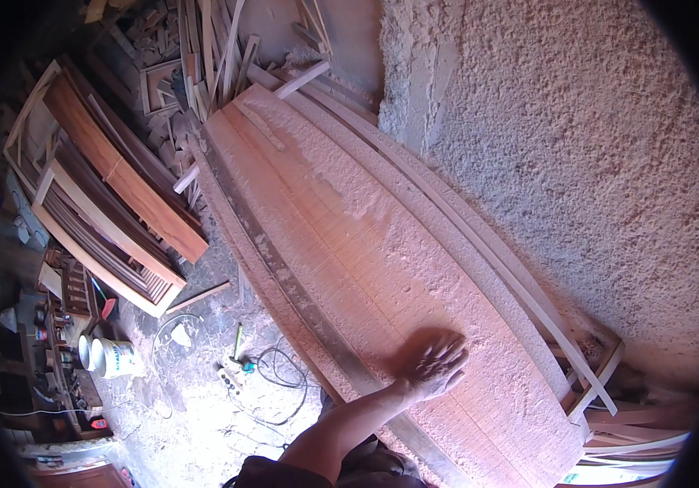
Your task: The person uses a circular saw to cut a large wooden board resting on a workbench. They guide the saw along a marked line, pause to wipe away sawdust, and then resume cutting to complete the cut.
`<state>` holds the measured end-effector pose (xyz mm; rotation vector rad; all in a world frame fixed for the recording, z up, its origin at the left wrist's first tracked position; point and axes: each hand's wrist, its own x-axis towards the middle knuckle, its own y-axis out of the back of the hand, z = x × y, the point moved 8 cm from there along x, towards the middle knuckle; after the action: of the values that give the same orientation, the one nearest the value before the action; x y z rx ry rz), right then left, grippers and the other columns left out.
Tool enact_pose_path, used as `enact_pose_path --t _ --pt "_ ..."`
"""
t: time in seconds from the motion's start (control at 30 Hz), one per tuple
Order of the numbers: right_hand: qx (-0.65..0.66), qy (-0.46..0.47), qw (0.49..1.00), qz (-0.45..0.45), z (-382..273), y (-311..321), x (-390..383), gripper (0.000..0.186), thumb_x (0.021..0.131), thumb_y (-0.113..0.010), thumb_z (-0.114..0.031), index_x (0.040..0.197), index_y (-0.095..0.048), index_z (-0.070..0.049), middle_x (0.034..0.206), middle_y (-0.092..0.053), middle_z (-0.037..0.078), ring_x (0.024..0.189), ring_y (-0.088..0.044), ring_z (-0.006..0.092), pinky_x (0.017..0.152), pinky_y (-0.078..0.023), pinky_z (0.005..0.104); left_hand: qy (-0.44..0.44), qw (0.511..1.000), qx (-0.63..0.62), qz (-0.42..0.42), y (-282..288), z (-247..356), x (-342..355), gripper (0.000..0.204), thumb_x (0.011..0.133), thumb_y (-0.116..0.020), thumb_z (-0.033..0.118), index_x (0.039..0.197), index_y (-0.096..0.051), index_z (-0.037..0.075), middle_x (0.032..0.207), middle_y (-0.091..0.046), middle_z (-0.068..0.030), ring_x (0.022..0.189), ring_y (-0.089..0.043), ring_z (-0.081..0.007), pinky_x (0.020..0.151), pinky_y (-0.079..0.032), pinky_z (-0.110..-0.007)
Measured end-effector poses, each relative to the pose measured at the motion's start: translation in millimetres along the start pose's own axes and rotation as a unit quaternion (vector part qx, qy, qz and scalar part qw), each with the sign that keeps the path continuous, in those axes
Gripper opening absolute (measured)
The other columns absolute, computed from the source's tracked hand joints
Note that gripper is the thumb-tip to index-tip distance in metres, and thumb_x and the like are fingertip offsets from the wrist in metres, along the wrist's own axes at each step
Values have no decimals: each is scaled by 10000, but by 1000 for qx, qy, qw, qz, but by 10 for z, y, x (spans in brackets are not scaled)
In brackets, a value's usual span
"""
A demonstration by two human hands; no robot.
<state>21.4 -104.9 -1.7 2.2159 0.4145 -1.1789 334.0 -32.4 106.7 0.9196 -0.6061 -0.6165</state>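
Note:
My left hand (437, 366) lies on a wide reddish-brown wooden board (329, 224), palm down, its fingers slightly spread and dusty. It grips nothing. Pale sawdust (492, 358) coats much of the board's right side and near end, while barer wood grain shows through its middle, up to my hand. Along the board's left side runs a dark grey strip (284, 281). A thin loose wooden piece (262, 128) lies on the far part. My right hand is out of sight.
Long wooden strips (520, 285) run along the board's right side, by a rough plastered wall (561, 138). Louvred wooden frames (113, 187) lean at the left. White buckets (113, 356), a cable (284, 366) and a green-handled tool (238, 346) are on the dusty floor. Offcuts (158, 106) are heaped behind.

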Motion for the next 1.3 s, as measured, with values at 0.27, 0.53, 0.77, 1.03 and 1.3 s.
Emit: enact_pose_path --t 0.27,0.53,0.77,1.03,1.3 --pt "2 21 999 -35 303 -534 -495 184 767 -616 -36 916 -721 -56 891 -722 182 913 -716 358 797 -568 445 16 999 -3 -39 6 -25 19 506 998 -552 413 1387 -500 93 1570 -363 -148 1441 -342 -359 1130 -292 -597" --pt "-116 111 984 -77 237 -555 -950 131 856 -634 -164 927 -724 -99 864 -730 163 858 -715 367 762 -572 448 47 996 -15 -74 -84 -26 52 529 967 -602 373 1426 -492 135 1588 -361 -120 1433 -344 -427 1101 -315 -673" --pt "129 114 891 419 -97 1277 -1383 200 965 -649 -141 1120 -741 -54 885 -749 140 824 -737 308 748 -593 391 2 998 40 -55 61 76 94 527 950 -629 339 1408 -481 127 1569 -378 -144 1443 -338 -398 1131 -284 -605" --pt "-181 51 832 522 -31 2199 -637 597 1005 -572 -368 1561 -434 -201 1652 -335 128 1520 -301 368 1233 -223 534 -19 997 53 -52 57 106 84 499 960 -621 296 1403 -487 111 1557 -386 -154 1439 -345 -398 1118 -297 -601" --pt "-200 29 835 511 15 2217 -520 628 1040 -434 -510 1607 -360 -251 1688 -268 102 1552 -236 347 1260 -142 527 0 997 -74 -7 337 -87 -31 532 997 -570 244 1478 -438 58 1593 -365 -209 1481 -316 -437 1217 -220 -594"
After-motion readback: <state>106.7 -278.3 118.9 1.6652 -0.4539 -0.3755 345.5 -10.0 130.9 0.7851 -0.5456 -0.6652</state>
